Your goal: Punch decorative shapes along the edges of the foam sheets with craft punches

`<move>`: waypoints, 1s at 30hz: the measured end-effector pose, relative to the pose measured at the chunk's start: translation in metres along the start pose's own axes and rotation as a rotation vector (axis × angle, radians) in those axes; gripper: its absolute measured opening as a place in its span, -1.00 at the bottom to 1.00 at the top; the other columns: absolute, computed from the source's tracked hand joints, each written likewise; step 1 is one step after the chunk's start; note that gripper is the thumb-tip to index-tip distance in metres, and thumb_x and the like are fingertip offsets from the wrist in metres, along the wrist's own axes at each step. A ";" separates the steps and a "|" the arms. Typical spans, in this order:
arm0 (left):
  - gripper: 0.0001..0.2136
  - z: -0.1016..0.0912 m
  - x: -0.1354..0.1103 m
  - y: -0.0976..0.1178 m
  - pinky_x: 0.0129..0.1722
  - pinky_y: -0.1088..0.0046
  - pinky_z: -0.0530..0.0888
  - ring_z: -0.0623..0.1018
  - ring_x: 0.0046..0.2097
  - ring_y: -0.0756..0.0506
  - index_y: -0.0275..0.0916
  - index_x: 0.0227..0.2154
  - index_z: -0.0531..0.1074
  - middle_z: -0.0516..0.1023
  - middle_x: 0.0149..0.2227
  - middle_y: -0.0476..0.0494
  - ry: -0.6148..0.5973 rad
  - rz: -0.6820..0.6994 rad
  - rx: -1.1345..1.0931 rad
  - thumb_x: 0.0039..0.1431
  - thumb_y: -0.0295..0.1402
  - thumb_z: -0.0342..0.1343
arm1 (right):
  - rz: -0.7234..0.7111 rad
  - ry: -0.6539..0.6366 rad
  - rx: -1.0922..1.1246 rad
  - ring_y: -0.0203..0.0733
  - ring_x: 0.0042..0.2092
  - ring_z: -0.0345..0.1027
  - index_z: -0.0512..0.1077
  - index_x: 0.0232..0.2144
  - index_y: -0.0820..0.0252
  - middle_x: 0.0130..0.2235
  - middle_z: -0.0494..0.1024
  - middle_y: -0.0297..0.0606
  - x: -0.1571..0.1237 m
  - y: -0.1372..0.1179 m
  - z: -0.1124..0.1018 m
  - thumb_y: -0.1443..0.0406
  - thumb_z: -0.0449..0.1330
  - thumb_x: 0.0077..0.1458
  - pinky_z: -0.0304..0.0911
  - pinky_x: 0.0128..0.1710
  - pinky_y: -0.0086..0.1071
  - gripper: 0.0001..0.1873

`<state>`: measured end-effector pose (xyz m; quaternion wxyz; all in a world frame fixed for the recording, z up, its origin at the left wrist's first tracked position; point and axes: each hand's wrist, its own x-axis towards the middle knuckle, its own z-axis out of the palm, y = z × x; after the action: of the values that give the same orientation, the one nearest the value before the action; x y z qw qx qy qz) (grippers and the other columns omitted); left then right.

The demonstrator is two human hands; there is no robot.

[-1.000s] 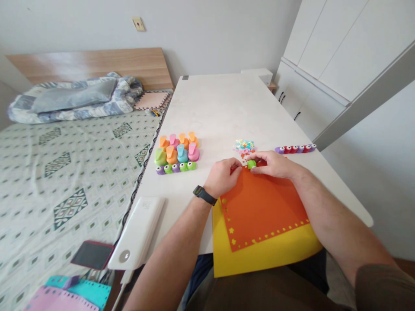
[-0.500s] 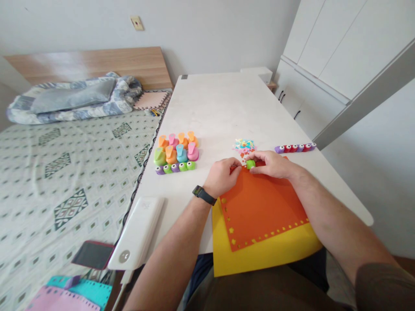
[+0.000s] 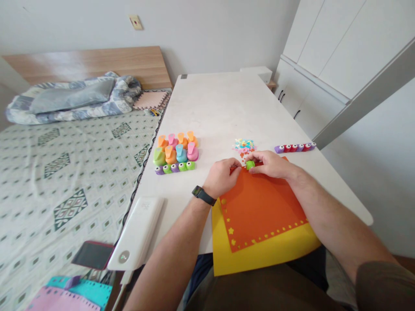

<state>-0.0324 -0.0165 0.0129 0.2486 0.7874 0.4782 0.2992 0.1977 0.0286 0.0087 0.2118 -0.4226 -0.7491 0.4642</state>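
An orange sheet of paper (image 3: pixel 266 207), with small shapes punched along its left and near edges, lies over a yellow sheet (image 3: pixel 259 261). My right hand (image 3: pixel 270 164) grips a small green craft punch (image 3: pixel 250 165) between thumb and fingers at the orange sheet's far edge. Just left of it, my left hand (image 3: pixel 225 175) pinches that same edge near the far left corner. Colourful punched-out paper bits (image 3: pixel 244 146) lie in a small heap beyond the hands.
Larger lever punches (image 3: pixel 175 149) and a row of small punches (image 3: pixel 175 167) stand on the white table (image 3: pixel 210 103) at left. Another row of small punches (image 3: pixel 295 148) is at right. A white power bank (image 3: pixel 138 231) with a cable lies near the left edge.
Almost nothing differs. Both hands keep their places at the far edge of the orange sheet, and the green punch looks very slightly turned in my right hand.
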 end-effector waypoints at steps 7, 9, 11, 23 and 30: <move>-0.85 0.000 0.001 -0.003 -0.15 0.42 0.51 0.63 -0.18 -0.08 -0.20 -0.21 0.54 0.67 -0.22 -0.09 -0.014 0.002 0.031 0.30 -0.34 0.07 | -0.005 -0.005 -0.014 -0.17 -0.25 0.45 0.51 -0.15 0.21 -0.28 0.57 -0.29 0.001 0.001 0.001 0.22 0.37 -0.04 0.32 -0.18 -0.31 -0.63; -0.83 -0.001 0.001 -0.003 -0.14 0.41 0.52 0.64 -0.17 -0.09 -0.20 -0.17 0.53 0.67 -0.21 -0.11 -0.010 0.002 0.053 0.31 -0.30 0.08 | 0.002 -0.002 -0.034 -0.16 -0.25 0.46 0.51 -0.15 0.20 -0.28 0.58 -0.29 0.002 0.002 0.001 0.22 0.37 -0.04 0.33 -0.18 -0.31 -0.63; -0.79 -0.002 0.002 -0.002 -0.13 0.39 0.53 0.64 -0.16 -0.10 -0.20 -0.13 0.53 0.67 -0.21 -0.12 -0.006 0.003 0.089 0.31 -0.24 0.11 | 0.005 0.003 -0.056 -0.14 -0.24 0.47 0.51 -0.14 0.19 -0.28 0.59 -0.29 0.002 0.002 0.002 0.22 0.38 -0.04 0.33 -0.17 -0.30 -0.63; -0.55 0.008 0.011 0.017 -0.03 0.26 0.47 0.62 -0.10 -0.22 -0.16 -0.04 0.50 0.66 -0.18 -0.18 -0.063 0.040 0.253 0.17 0.05 0.21 | -0.069 0.020 -0.155 -0.09 -0.16 0.49 0.54 -0.14 0.14 -0.18 0.64 -0.27 0.000 -0.007 0.005 0.35 0.28 -0.01 0.32 -0.09 -0.29 -0.69; -0.57 0.011 0.014 0.014 -0.09 0.30 0.46 0.62 -0.11 -0.21 -0.19 -0.04 0.45 0.64 -0.18 -0.21 -0.126 0.010 0.260 0.19 0.02 0.21 | -0.057 0.000 -0.142 -0.09 -0.15 0.48 0.52 -0.17 0.15 -0.19 0.65 -0.28 -0.001 -0.009 0.007 0.35 0.29 -0.01 0.31 -0.11 -0.31 -0.71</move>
<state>-0.0107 -0.0115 0.0179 0.1725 0.8326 0.4925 0.1859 0.1897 0.0220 0.0137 0.1944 -0.4148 -0.7920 0.4036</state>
